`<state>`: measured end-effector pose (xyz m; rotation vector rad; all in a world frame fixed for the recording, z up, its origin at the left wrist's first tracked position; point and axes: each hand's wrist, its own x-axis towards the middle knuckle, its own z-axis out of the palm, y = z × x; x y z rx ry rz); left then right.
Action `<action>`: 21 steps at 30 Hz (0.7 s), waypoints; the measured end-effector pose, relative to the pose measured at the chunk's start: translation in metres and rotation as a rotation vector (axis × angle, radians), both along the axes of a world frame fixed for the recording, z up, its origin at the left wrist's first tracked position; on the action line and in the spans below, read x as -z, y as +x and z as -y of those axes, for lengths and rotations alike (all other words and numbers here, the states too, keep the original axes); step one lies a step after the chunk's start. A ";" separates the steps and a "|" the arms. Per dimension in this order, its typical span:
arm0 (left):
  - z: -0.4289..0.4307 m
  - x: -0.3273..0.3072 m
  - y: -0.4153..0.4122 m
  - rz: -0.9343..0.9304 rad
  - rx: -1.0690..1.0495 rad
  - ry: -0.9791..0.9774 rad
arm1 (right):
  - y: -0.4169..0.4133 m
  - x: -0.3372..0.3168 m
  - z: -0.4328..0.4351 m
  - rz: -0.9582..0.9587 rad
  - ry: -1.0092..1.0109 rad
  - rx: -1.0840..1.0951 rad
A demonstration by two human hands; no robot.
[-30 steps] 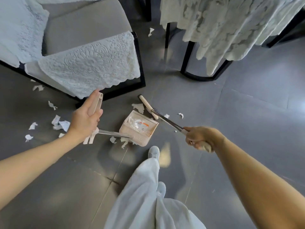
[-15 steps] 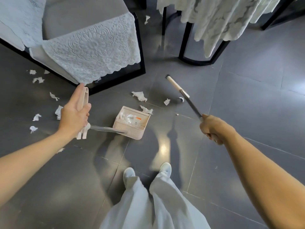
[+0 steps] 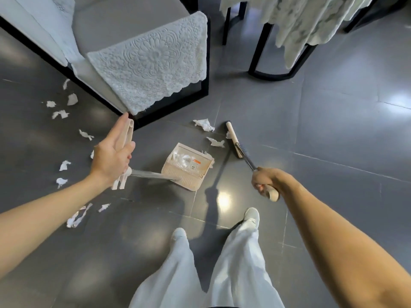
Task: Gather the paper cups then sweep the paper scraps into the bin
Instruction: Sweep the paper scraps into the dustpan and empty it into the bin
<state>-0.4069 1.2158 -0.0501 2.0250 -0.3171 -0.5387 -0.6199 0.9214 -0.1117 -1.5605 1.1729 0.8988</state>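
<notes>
Head view: beige dustpan (image 3: 189,167) set on grey floor (image 3: 333,130), scraps held inside, its long handle gripped by left hand (image 3: 111,158), broom (image 3: 233,138) clenched at handle end by right hand (image 3: 265,180), brush head beside 2 paper scraps (image 3: 204,125), more scattered left near armchair (image 3: 133,25).

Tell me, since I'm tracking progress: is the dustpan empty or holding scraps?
Holding scraps: crumpled white pieces lie inside the dustpan.
</notes>
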 end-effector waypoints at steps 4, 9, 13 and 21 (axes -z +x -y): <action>-0.059 0.000 0.010 -0.034 0.030 -0.054 | 0.019 -0.008 -0.077 0.054 0.093 0.097; -0.110 0.012 0.022 -0.006 0.042 -0.081 | 0.020 -0.017 -0.112 0.018 0.129 0.181; -0.138 0.028 0.034 0.028 0.082 -0.038 | 0.026 -0.032 -0.114 0.024 0.069 0.220; -0.162 0.056 0.053 0.067 0.100 0.116 | 0.067 -0.025 -0.109 0.090 -0.250 -0.016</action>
